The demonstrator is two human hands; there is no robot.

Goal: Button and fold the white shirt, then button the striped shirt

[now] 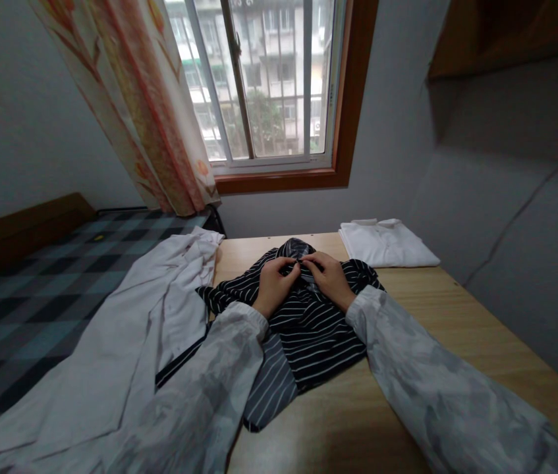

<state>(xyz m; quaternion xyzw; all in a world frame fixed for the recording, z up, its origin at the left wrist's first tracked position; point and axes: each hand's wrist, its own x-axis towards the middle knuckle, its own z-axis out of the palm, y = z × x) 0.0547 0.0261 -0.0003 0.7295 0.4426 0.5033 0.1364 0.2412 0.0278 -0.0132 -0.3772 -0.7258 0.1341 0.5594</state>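
a person's two hands meet at the collar end of a black striped shirt (pixel 303 322) spread on a wooden desk (pixel 456 316) beneath a barred window (pixel 263 79). the left hand (pixel 275 284) and the right hand (pixel 329 278) sit side by side, fingertips almost touching, each pinching a bit of the dark fabric just below the bunched neck; whether a button sits between the fingers is too small to tell. both hands look equally near the spot they work on, neither leading.

the shirt lies straight ahead of the person, its long axis running from the neck at the far end, toward the window, back to the hem near the desk's front edge, where a grey-striped inner face is turned out by the left sleeve. so the hands are at the far end of the garment, with most of the cloth lying between them and the body.

a white shirt (pixel 125 355) drapes off the left edge of the desk onto a bed with a checked cover (pixel 22 296), its edge touching the striped one. a folded white garment (pixel 385 243) rests at the far right of the desk, well apart from the hands. a floral curtain (pixel 150 112) hangs to the left of the window.
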